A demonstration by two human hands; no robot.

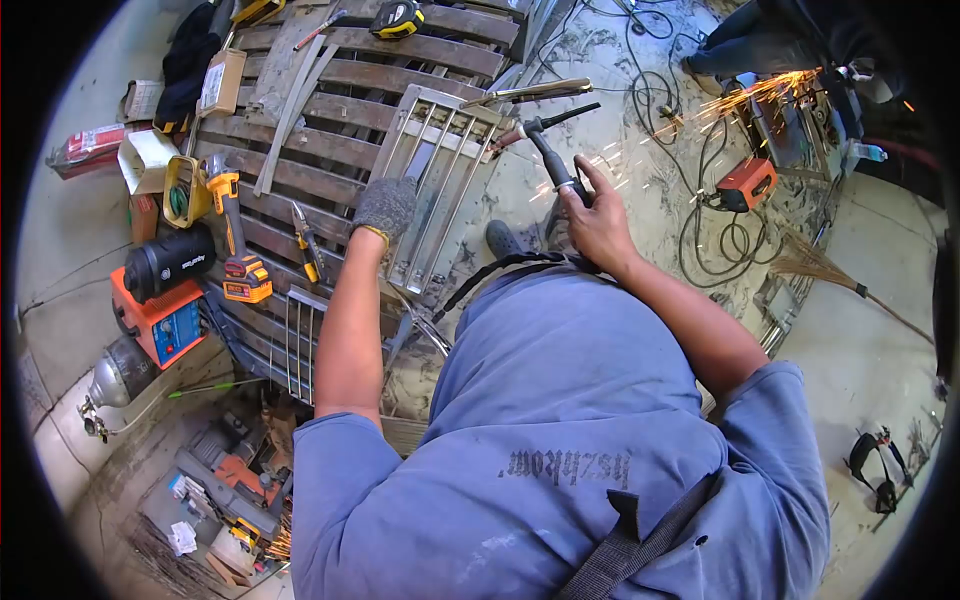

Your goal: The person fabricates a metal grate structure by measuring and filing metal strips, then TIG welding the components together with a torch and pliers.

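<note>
My left hand, in a grey knitted glove, lies on a metal grille of parallel bars, beside a flat metal strip; its fingers point away and whether they grip anything is hidden. My bare right hand holds a black welding torch by its handle, to the right of the grille. The torch head is near the grille's right edge. Locking pliers sit at the grille's far edge. The grille rests on a slatted wooden table.
Left side: a yellow cordless tool, pliers, an orange machine, a black bottle. At the upper right, another person works amid flying sparks. Cables and a red machine are on the floor.
</note>
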